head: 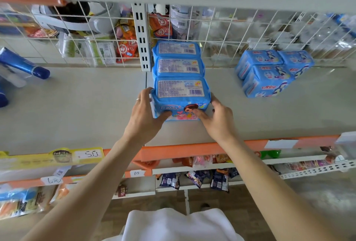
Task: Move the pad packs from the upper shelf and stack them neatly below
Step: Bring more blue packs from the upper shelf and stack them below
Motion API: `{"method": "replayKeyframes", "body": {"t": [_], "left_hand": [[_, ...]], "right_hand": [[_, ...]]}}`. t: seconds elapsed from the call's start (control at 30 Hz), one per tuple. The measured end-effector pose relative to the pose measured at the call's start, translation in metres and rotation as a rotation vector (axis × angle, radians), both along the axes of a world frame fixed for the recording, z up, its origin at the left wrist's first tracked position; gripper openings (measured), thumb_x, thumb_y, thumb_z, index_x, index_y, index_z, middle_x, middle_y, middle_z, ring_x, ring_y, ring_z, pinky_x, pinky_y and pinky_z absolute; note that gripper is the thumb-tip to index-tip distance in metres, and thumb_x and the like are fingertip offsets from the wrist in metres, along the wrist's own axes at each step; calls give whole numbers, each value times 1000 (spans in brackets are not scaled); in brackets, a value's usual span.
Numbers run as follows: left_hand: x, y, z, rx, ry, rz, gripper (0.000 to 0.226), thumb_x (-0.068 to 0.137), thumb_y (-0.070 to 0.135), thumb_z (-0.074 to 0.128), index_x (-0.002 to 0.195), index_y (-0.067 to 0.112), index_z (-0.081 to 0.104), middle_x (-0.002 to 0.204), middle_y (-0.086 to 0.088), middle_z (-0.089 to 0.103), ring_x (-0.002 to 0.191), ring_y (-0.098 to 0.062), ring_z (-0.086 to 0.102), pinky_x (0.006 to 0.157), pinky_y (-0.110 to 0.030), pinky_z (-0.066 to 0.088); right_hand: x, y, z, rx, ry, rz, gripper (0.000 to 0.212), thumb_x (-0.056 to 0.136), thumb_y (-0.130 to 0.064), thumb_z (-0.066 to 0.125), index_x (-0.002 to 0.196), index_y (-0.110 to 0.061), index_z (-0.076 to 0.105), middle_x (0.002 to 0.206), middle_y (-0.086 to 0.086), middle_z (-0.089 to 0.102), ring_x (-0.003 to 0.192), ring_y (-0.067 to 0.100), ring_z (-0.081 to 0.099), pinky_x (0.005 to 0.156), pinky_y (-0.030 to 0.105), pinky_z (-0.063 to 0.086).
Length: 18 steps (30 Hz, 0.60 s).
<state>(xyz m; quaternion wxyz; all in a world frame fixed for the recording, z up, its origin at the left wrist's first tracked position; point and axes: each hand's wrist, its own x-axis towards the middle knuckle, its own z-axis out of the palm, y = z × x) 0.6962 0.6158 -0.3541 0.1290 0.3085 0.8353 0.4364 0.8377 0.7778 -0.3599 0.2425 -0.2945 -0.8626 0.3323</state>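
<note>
1. Three blue pad packs (178,71) sit in a row on the grey shelf (86,105), touching each other; the row's long axis runs 12 to 6 o'clock, from the wire mesh back (221,28) toward the shelf front.
2. Each pack lies crosswise, its long side 9 to 3 o'clock, barcode label face up; the nearest pack (181,99) shows its cartoon-girl face toward the camera.
3. Left hand (143,114) grips the nearest pack's left end: fingers curled over the 9 o'clock edge, thumb on the front face.
4. Right hand (217,119) holds the right end, fingers bent against the front face and 3 o'clock corner.
5. At 2 o'clock, well apart: a cluster of blue boxed packs (269,73).
6. At 9 o'clock: blue tube (23,63), lying tilted.
7. White slotted upright (142,36) stands just beside the rearmost pack at 11 o'clock.
8. Orange shelf edge (173,151) crosses below the wrists; snack bags (194,179) hang lower, at 6 o'clock.
</note>
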Motion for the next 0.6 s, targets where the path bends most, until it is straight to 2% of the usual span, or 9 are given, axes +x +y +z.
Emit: {"method": "replayKeyframes", "body": {"t": [0.03, 0.1, 0.13, 0.17, 0.23, 0.33, 0.5, 0.6], "left_hand": [[3, -3, 1, -18, 50, 2, 76, 83, 33, 77, 142, 20, 31, 144, -3, 44, 133, -20, 45, 107, -44, 47], [12, -9, 4, -48, 164, 26, 88, 83, 46, 73, 149, 17, 23, 151, -5, 36, 136, -24, 41, 107, -43, 43], [16, -12, 6, -52, 220, 40, 90, 83, 50, 70, 150, 16, 22, 154, -7, 33, 137, -27, 40, 107, -44, 43], [20, -15, 8, -48, 277, 47, 90, 84, 53, 68, 150, 14, 22, 155, -9, 30, 137, -30, 39, 106, -47, 43], [28, -19, 12, -25, 385, 37, 84, 86, 58, 61, 148, 14, 25, 156, -11, 28, 139, -33, 35, 107, -51, 42], [40, -19, 19, -1, 477, 3, 77, 88, 59, 52, 147, 15, 30, 157, -11, 27, 140, -34, 31, 107, -53, 40], [62, -9, 28, 2, 550, -70, 73, 88, 59, 51, 147, 20, 33, 157, -9, 29, 142, -32, 28, 109, -53, 37], [75, -1, 31, -19, 579, -101, 71, 89, 60, 50, 146, 19, 38, 157, -9, 31, 142, -33, 29, 110, -55, 35]], "right_hand": [[2, -3, 0, 0, 3, -1, 62, 86, -41, 74, 138, -15, 53, 120, -2, 71, 98, 14, 67, 78, 0, 41], [9, -7, -2, -21, -30, 4, 82, 85, -60, 66, 149, -17, 38, 143, 0, 56, 126, 15, 57, 105, 24, 45], [14, -10, -2, -30, -68, -2, 90, 85, -65, 62, 155, -19, 27, 155, 1, 43, 140, 17, 44, 116, 34, 37], [20, -13, 0, -42, -106, -12, 95, 86, -66, 59, 158, -19, 17, 163, 2, 29, 148, 17, 29, 121, 37, 26], [31, -19, 7, -21, -131, -21, 98, 88, -66, 55, 160, -20, 6, 168, 0, 10, 153, 14, 11, 121, 34, 13], [45, -25, 19, 42, -135, -5, 91, 89, -66, 49, 159, -28, 5, 168, -5, 0, 154, 12, 2, 120, 36, 7], [62, -25, 34, 93, -167, 13, 85, 90, -66, 45, 159, -33, 7, 168, -6, -3, 155, 16, -1, 121, 48, 12], [77, -22, 39, 113, -156, 17, 83, 91, -64, 44, 159, -31, 10, 168, -4, -2, 155, 16, 0, 122, 47, 12]]}}
